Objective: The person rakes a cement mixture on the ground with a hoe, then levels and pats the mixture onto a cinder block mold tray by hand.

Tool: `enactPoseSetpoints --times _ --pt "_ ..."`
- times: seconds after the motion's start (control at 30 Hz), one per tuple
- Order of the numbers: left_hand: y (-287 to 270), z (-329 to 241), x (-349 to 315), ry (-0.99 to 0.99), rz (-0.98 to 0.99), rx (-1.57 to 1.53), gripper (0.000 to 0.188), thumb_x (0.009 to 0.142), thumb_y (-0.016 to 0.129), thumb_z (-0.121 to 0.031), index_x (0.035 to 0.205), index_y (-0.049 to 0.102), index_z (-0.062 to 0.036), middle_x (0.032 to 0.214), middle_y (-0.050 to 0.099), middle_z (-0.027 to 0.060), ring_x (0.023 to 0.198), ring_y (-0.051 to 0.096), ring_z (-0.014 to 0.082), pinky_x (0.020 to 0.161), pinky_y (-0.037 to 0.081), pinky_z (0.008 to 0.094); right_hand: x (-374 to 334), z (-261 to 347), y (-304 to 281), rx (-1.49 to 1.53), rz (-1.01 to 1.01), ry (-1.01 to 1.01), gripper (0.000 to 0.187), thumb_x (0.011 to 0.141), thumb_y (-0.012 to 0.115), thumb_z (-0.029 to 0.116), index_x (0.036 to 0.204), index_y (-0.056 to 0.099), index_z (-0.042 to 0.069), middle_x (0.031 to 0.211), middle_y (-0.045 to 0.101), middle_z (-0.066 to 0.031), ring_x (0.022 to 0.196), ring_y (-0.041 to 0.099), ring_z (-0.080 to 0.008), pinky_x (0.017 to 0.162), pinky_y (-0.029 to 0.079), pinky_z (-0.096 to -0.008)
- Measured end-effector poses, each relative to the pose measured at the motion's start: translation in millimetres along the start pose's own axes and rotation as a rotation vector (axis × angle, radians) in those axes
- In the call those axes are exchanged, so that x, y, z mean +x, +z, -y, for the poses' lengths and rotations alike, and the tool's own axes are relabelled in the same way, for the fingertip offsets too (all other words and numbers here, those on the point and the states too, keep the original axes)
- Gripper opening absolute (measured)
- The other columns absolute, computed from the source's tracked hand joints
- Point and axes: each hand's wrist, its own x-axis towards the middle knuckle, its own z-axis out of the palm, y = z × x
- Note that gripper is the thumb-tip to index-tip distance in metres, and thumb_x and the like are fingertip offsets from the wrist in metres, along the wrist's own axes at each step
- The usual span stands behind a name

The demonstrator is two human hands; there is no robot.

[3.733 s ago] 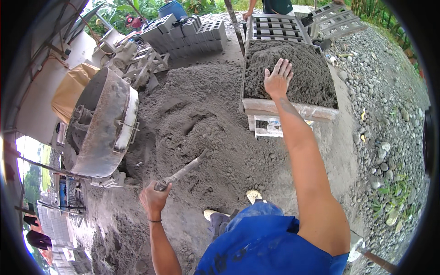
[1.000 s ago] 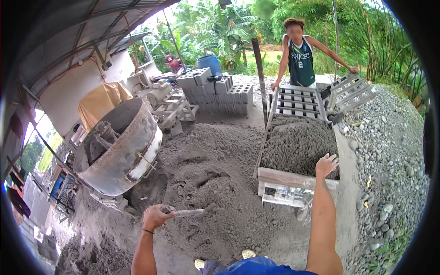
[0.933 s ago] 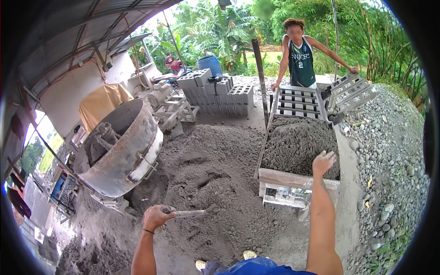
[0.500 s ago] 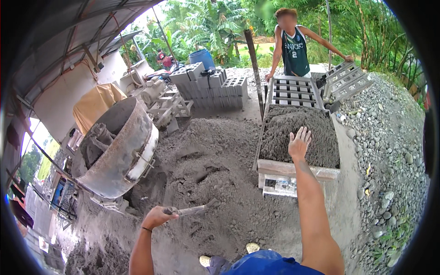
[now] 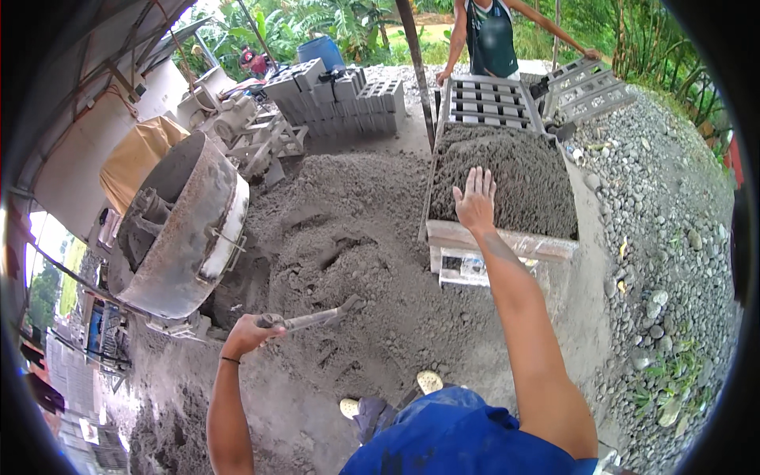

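Note:
My left hand [image 5: 252,334] is wrapped round the grip of a shovel [image 5: 313,318], whose shaft points right over the grey sand and cement heap [image 5: 332,245]. The shovel's far end is hard to tell from the grey mix. My right hand [image 5: 476,202] lies flat, fingers spread and pointing away, on or just over the near left part of a damp grey concrete mix [image 5: 514,170]. That mix is piled in a box-like frame [image 5: 495,237] with a pale front rail. Behind it sits a block mould grid [image 5: 491,104] with rows of rectangular openings.
A round steel mixer drum [image 5: 186,237] tilts at the left. Stacked hollow blocks [image 5: 336,103] stand behind the heap, near a blue barrel [image 5: 321,52]. Another person [image 5: 492,39] stands beyond the mould, one hand on a tilted metal rack [image 5: 590,87]. Gravel [image 5: 657,237] covers the right side.
The view has tipped downward, so everything sits higher in the picture. My right hand has shifted slightly left over the mix. My left hand keeps its hold on the shovel.

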Motion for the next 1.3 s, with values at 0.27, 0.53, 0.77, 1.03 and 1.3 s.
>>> enactPoseSetpoints --times 0.27,0.53,0.77,1.03,1.3 --pt "7.1 1.8 -5.8 0.003 -0.006 0.008 0.038 0.077 0.081 -0.037 0.1 0.077 -0.0073 0.072 0.067 -0.0004 0.061 0.055 0.0072 0.058 0.047 0.0272 -11.1 27.7 14.9 0.006 0.239 -0.205 0.067 0.101 0.037 0.046 0.147 0.036 -0.003 0.156 0.032 -0.0153 0.149 0.016 -0.034 0.121 0.007 -0.0515" --pt "5.3 6.6 -2.4 0.027 -0.039 0.008 0.038 0.075 0.082 -0.037 0.093 0.076 -0.0043 0.068 0.065 -0.0005 0.061 0.053 0.0079 0.059 0.045 0.0277 -30.0 27.7 8.5 0.114 0.286 -0.283 0.051 0.099 0.046 0.03 0.144 0.045 0.006 0.147 0.047 -0.0135 0.144 0.029 -0.0357 0.118 0.021 -0.0542" --pt "4.6 8.4 4.8 0.047 -0.042 -0.032 0.035 0.076 0.081 -0.037 0.094 0.078 -0.0071 0.066 0.065 -0.003 0.055 0.049 0.0054 0.052 0.04 0.0256 -51.6 64.7 5.1 0.239 0.263 -0.256 0.052 0.099 0.045 0.027 0.147 0.038 0.008 0.146 0.045 -0.0224 0.135 0.043 -0.0373 0.115 0.027 -0.0519" --pt "7.4 21.3 3.1 0.053 -0.077 -0.055 0.036 0.076 0.082 -0.037 0.097 0.078 -0.0083 0.065 0.061 -0.0047 0.055 0.048 0.0044 0.051 0.039 0.0251 -40.2 75.9 -11.7 0.206 0.088 -0.075 0.052 0.098 0.049 0.033 0.142 0.045 0.004 0.149 0.04 -0.0237 0.14 0.033 -0.0411 0.116 0.021 -0.057" --pt "4.6 8.9 2.3 0.047 -0.041 -0.031 0.037 0.076 0.081 -0.036 0.101 0.077 -0.0089 0.067 0.064 -0.0035 0.055 0.051 0.0051 0.051 0.042 0.024 -57.7 66.0 18.6 0.055 0.158 -0.104 0.071 0.099 0.043 0.049 0.147 0.036 -0.003 0.154 0.032 -0.0244 0.146 0.022 -0.041 0.119 0.013 -0.0533"
